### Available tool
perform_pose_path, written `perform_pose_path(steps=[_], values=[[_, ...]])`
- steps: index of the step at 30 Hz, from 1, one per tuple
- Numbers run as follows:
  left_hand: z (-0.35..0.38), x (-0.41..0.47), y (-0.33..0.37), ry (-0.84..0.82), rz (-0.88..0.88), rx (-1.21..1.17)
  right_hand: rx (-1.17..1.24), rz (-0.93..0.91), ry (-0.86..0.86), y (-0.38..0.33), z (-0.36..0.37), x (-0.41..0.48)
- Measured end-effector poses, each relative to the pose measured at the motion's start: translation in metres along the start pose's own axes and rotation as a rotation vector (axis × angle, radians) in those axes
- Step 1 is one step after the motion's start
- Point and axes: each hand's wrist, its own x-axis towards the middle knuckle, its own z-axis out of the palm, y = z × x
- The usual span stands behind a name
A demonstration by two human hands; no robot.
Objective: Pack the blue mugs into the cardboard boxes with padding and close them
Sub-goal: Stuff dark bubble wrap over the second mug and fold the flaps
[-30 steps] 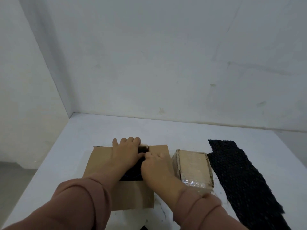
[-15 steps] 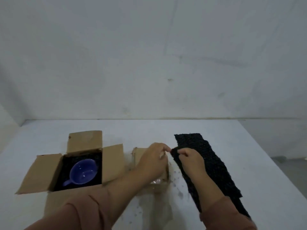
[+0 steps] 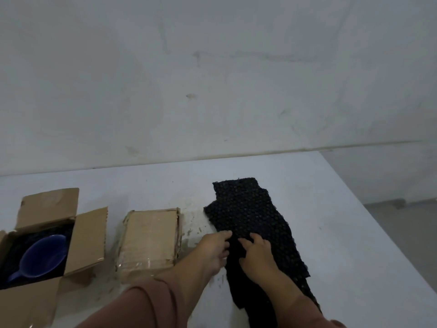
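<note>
Two sleeves came in from the near edge, and both hands met on the black padding sheet, which lay flat along the right half of the white table. The left hand was at the sheet's left border, its fingers held close together and curled over that edge, gripping it. The right hand sat just beside it on top of the sheet, fingers bent and bunched into the bubbled surface; the thumb could not be made out. Left of the hands stood a closed cardboard box, its top flat and glossy with tape at the near side. Further left, apart from it, an open cardboard box had its flaps spread outward. Inside it the blue mug lay on dark padding, mouth toward the camera and handle toward the near left. Beyond everything, the table ran to a bare grey-white wall, scuffed in places.
</note>
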Motion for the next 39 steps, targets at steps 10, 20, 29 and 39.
perform_pose_path(steps=[10,20,29,39], values=[[0.012,-0.008,0.011,0.066,0.601,0.46,0.575,0.142,0.402,0.027,-0.027,0.006],[-0.079,-0.09,0.089,-0.129,0.657,-0.022,1.747,0.135,-0.26,-0.025,-0.057,0.005],[-0.213,-0.114,0.102,-0.056,0.742,0.07,1.474,-0.185,-0.026,-0.132,-0.082,-0.003],[-0.366,-0.149,0.113,-0.443,0.72,-0.157,0.972,-0.429,-0.173,-0.248,-0.072,-0.021]])
